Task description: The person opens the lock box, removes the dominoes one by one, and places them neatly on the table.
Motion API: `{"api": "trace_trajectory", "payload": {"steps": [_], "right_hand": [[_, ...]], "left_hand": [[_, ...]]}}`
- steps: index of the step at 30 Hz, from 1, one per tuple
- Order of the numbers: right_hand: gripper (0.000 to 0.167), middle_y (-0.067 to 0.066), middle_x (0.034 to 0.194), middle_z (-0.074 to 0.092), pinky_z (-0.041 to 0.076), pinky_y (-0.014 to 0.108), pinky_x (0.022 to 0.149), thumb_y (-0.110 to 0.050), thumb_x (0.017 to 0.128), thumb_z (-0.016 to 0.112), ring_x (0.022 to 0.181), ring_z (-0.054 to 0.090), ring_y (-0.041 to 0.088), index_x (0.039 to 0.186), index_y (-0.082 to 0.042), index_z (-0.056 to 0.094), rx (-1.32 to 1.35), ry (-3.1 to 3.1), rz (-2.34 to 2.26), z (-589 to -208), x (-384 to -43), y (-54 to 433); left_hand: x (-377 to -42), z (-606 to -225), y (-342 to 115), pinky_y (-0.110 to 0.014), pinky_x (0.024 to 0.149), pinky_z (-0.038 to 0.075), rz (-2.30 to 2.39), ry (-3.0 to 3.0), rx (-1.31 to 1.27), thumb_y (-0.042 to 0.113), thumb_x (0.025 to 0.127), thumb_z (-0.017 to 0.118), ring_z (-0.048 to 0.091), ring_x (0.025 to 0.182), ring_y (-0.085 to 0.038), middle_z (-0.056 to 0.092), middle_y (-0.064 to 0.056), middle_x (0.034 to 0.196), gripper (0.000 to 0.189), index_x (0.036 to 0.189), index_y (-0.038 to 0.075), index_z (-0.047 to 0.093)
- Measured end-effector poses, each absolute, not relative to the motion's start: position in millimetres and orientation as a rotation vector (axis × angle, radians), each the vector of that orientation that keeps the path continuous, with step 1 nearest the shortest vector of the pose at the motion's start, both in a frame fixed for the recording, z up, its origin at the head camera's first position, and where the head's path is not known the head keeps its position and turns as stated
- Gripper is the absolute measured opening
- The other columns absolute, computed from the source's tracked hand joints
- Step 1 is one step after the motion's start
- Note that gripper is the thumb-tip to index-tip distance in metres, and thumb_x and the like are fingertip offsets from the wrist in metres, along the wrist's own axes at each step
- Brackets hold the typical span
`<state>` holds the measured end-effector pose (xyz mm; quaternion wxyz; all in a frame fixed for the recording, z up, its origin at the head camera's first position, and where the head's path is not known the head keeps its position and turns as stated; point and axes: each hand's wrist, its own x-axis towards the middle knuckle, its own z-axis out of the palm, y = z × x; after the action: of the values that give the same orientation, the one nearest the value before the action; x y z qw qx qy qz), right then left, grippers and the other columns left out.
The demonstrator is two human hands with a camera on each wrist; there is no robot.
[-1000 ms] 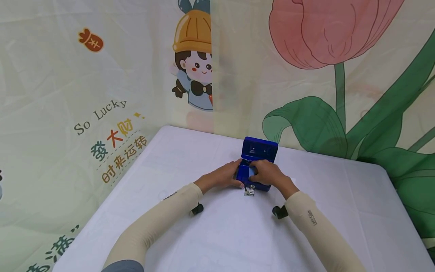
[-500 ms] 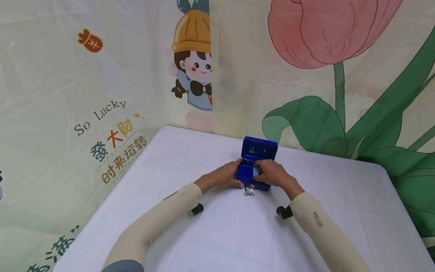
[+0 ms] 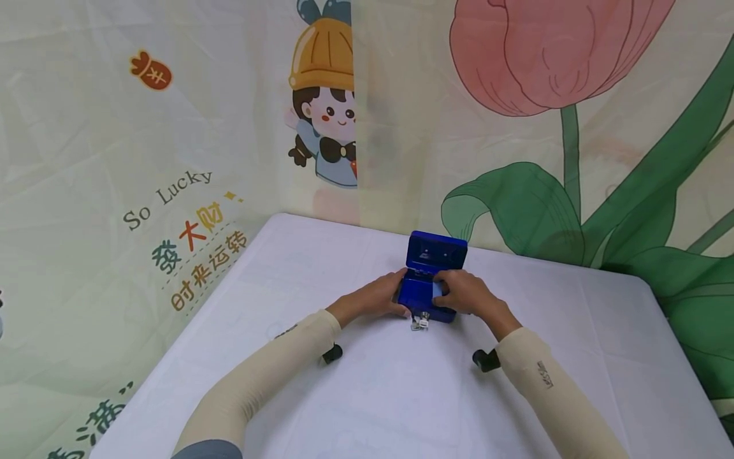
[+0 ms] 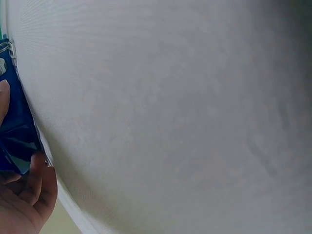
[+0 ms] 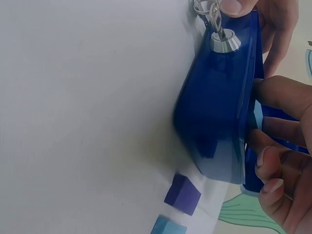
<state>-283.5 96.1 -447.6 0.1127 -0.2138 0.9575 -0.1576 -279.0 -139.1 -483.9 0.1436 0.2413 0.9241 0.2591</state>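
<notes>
A blue metal cash box (image 3: 417,290) stands with its lid (image 3: 437,250) raised, near the table's back edge. My left hand (image 3: 383,294) grips its left side, thumb at the front corner and fingers (image 4: 41,187) toward the rear. Keys (image 3: 423,320) hang from the lock (image 5: 225,41) on the front wall. Reaching into the box toward its right side, my right hand (image 3: 463,291) pinches a flat-sided light blue piece (image 3: 438,289); much of it is hidden behind the fingers and, in the right wrist view, behind the box wall.
In the right wrist view a purple block (image 5: 183,194) and a light blue block (image 5: 168,226) lie on the white table (image 3: 367,395) just beyond the box's right end. A printed cloth (image 3: 401,127) hangs behind the table. Black wrist cameras (image 3: 486,361) jut under both forearms.
My right hand has slid a little to the right inside the box with the light blue piece. The left hand keeps its grip, and the box has stayed in place.
</notes>
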Motion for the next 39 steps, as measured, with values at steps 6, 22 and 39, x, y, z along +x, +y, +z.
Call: {"api": "trace_trajectory", "payload": {"steps": [6,22,39], "right_hand": [[0.056,0.008,0.103,0.07,0.058,0.041,0.081,-0.03,0.087,0.079,0.087,0.063,0.02,0.133,-0.004,0.062,-0.592,2.796,-0.48,-447,-284,102],[0.055,0.009,0.104,0.07,0.059,0.039,0.079,-0.028,0.087,0.079,0.087,0.065,0.02,0.132,-0.002,0.061,-0.587,2.792,-0.504,-435,-281,118],[0.052,0.012,0.109,0.069,0.058,0.045,0.083,-0.028,0.088,0.078,0.092,0.065,0.024,0.131,-0.003,0.061,-0.594,2.801,-0.505,-430,-281,138]], "left_hand": [[-278,-484,-139,-0.045,0.122,0.029,0.753,2.658,0.687,0.041,0.086,0.079,0.035,0.148,-0.031,0.034,-0.019,0.16,0.106,0.161,0.005,0.013],[-279,-487,-140,-0.045,0.121,0.031,0.737,2.674,0.704,0.042,0.086,0.08,0.036,0.147,-0.031,0.036,-0.02,0.159,0.107,0.161,0.006,0.012],[-278,-484,-138,-0.043,0.122,0.029,0.739,2.667,0.69,0.044,0.085,0.08,0.034,0.148,-0.03,0.033,-0.019,0.161,0.111,0.161,0.005,0.01]]}}
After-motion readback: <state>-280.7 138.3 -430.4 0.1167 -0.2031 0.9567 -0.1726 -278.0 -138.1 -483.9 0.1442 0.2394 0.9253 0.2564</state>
